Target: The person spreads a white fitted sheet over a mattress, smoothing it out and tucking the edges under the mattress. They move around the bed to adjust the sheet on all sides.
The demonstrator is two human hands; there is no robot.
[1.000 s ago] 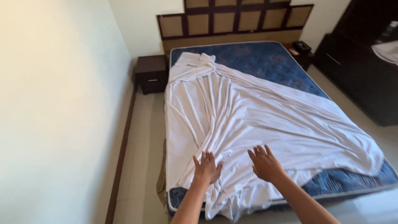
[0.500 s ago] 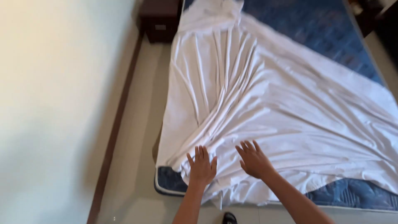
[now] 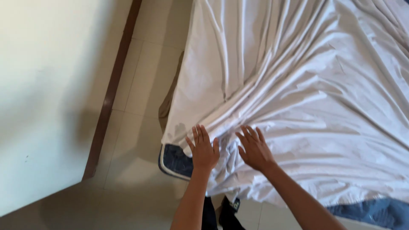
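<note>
One view only, from the person's head, tilted steeply down from above the foot corner of the mattress (image 3: 174,159). It faces up the bed along the white sheet (image 3: 298,85). The mattress corner sits close, low in the frame; left of it run floor tiles (image 3: 140,85), a dark skirting board (image 3: 111,89) and the wall (image 3: 47,85).

Two bare forearms are seen, no sleeves worn. The left hand (image 3: 203,151) and right hand (image 3: 255,150) carry no rings or gloves. Dark footwear (image 3: 230,211) is glimpsed below the fingers.
</note>
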